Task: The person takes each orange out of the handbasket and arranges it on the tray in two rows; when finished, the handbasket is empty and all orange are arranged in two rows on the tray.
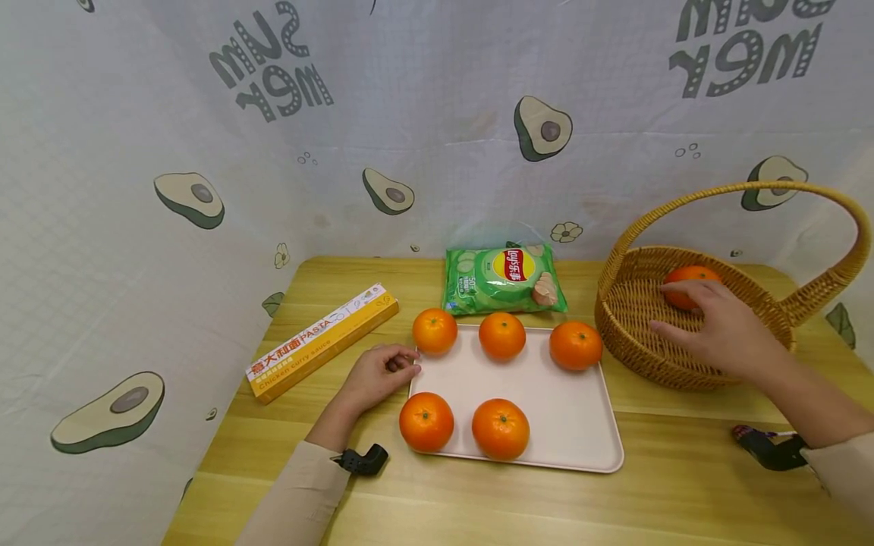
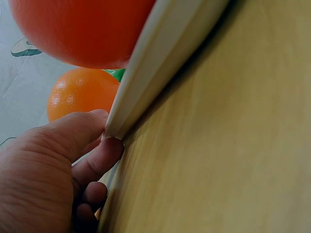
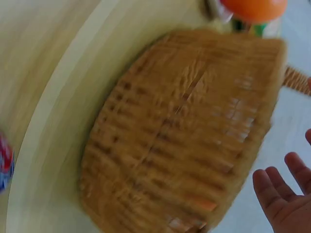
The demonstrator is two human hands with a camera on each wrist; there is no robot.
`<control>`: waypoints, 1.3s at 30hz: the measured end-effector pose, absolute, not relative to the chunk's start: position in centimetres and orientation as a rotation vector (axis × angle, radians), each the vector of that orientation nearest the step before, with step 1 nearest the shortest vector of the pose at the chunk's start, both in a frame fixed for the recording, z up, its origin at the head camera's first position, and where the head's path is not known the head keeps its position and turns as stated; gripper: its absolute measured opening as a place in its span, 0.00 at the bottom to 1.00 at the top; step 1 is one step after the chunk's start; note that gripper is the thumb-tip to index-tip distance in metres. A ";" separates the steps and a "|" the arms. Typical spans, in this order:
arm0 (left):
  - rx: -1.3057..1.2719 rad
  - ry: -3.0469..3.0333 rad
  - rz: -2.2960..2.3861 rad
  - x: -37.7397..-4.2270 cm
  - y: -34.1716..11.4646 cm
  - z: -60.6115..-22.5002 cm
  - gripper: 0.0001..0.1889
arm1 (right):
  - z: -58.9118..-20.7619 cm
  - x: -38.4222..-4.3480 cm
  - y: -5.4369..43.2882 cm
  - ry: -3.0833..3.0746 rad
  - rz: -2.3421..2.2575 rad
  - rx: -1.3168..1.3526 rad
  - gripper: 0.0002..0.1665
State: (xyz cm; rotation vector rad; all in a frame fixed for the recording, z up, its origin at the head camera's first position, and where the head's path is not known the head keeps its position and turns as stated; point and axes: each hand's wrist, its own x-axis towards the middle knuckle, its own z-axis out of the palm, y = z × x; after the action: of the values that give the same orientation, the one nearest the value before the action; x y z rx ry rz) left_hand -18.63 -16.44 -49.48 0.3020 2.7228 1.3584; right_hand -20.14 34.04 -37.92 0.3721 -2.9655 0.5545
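My left hand (image 1: 377, 377) pinches the left rim of a pale pink rectangular tray (image 1: 567, 425) between thumb and forefinger. In the left wrist view, the thumb and fingertips meet at the tray's edge (image 2: 146, 73). Several oranges sit on the tray, among them a front-left orange (image 1: 426, 422) and a back-right orange (image 1: 576, 346). Over the wicker basket (image 1: 649, 356), my right hand (image 1: 725, 331) hovers with fingers spread and nothing in its grasp. One orange (image 1: 691, 282) lies inside the basket, partly hidden by that hand.
Behind the tray lies a green bag of Lay's chips (image 1: 504, 279). A yellow pasta box (image 1: 324, 343) is at the left. The basket's tall arched handle (image 1: 744, 186) rises around the right hand. A printed avocado curtain (image 1: 437, 152) hangs behind the wooden table (image 1: 410, 500).
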 end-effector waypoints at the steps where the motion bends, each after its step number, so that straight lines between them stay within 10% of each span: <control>1: 0.300 2.724 1.357 -18.6 -16.4 -49.4 0.09 | -38.0 -20.5 34.5 -2.980 0.553 0.351 0.43; 39: 0.288 2.723 1.340 -18.9 -16.5 -49.5 0.09 | -40.0 -28.0 42.9 -3.222 0.542 0.307 0.62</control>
State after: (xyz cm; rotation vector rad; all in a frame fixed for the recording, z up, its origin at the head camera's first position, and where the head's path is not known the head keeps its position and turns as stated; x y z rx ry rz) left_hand -18.88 -16.50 -49.51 0.2880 2.7229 1.3396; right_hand -27.96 42.90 -40.00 0.3075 -3.2219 0.5423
